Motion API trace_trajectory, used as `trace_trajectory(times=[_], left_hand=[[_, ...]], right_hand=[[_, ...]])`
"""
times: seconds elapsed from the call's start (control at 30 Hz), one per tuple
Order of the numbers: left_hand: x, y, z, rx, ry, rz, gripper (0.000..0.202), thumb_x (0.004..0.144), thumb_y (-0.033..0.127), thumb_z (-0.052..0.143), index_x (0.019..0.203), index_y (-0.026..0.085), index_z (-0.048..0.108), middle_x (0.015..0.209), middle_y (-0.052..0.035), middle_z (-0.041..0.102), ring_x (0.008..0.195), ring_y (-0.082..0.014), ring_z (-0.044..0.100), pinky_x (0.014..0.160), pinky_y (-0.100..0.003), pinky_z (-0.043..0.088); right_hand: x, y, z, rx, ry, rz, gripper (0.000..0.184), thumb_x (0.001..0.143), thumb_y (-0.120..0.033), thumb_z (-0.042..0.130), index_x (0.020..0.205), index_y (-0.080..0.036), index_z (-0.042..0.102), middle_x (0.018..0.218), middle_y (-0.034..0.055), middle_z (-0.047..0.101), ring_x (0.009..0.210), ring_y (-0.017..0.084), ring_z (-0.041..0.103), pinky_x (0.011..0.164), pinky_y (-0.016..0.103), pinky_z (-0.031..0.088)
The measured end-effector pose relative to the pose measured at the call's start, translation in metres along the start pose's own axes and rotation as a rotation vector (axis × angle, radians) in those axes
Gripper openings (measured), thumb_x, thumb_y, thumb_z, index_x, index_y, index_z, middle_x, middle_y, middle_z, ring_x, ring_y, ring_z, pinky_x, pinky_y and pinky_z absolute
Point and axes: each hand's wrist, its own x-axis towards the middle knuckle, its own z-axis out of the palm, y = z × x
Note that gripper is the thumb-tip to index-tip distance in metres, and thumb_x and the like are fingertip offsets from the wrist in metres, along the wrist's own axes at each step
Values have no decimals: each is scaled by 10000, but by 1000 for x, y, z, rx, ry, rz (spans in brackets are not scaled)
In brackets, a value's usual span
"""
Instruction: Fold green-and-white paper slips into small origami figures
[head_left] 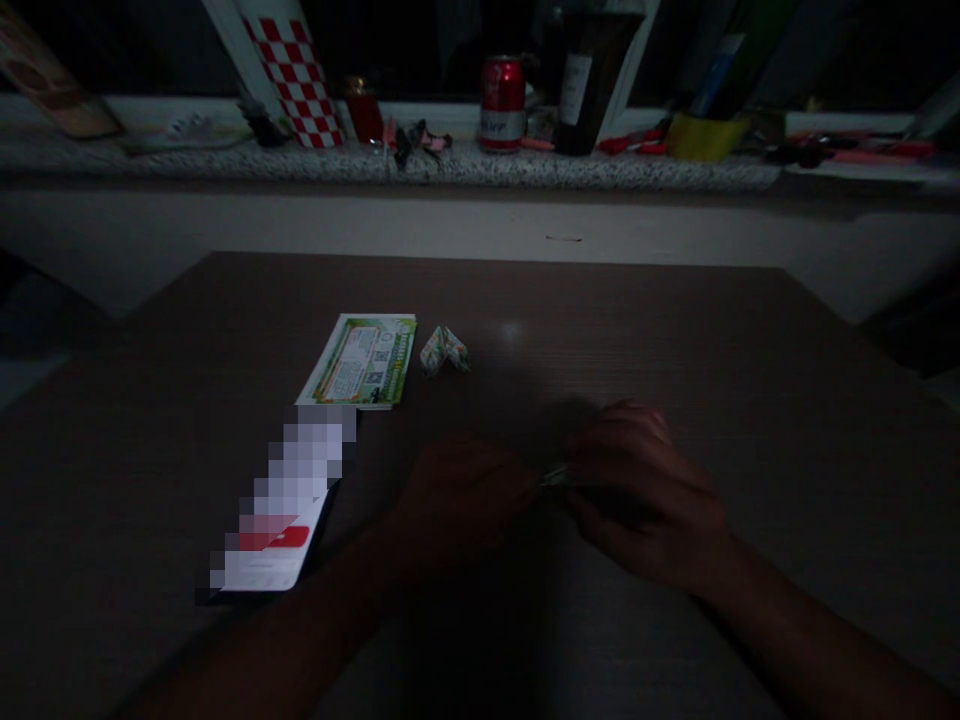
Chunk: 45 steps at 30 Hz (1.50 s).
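Note:
The scene is very dim. My left hand (465,495) and my right hand (645,490) meet over the brown table (675,340), both pinched on a small piece of paper (556,476) held between them; only a pale sliver of it shows. A small folded paper shape (445,350) with a green and white print lies on the table beyond my hands. Left of it rests a stack of green-bordered printed sheets (361,362).
A phone with a lit screen (281,520) lies at the front left. Behind the table runs a speckled stone ledge (225,160) with a red can (502,103), a dark bottle (589,80), a red-and-white checked carton (289,70) and small clutter.

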Motion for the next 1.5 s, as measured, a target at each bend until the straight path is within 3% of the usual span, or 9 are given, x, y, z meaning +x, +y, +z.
trace_trajectory(times=[0.2,0.4,0.57,0.63,1.03,1.5], left_hand=[[5,3,-1,84,-64,96,208,917,120,441,780,160,593,680,0,642,600,-130,556,576,-268,404],[5,6,-2,53,-115,69,175,901,123,486,768,155,595,710,-2,634,643,-125,556,605,-258,421],[8,11,-7,4,-20,51,68,862,171,561,907,150,606,847,-45,643,783,-167,584,696,-297,468],[9,13,-9,-18,16,42,52,841,151,568,885,148,598,841,-50,618,787,-168,567,688,-295,468],[11,15,-3,-44,8,57,107,825,154,546,722,156,574,711,-20,559,661,-134,492,596,-260,422],[11,9,-2,-83,-4,61,65,792,163,560,727,161,555,715,-14,563,656,-128,501,589,-251,403]], right_hand=[[1,-2,2,-35,-34,-69,165,689,-78,707,827,-143,643,837,70,691,821,222,626,794,470,490],[1,-2,3,-70,-50,-112,174,665,-66,715,798,-134,625,775,62,691,771,208,633,804,476,498],[-1,0,3,-70,-35,-126,162,661,-77,709,774,-137,610,725,56,675,722,196,624,773,458,514],[-1,0,3,-67,-26,-131,175,653,-69,713,772,-135,603,721,60,672,717,196,623,760,449,520],[-3,-2,10,-14,-53,-142,160,682,-94,718,788,-132,604,716,54,660,692,185,602,696,417,510],[0,-5,8,-13,-24,-143,154,691,-103,696,780,-171,590,686,28,658,648,171,613,664,380,519]])
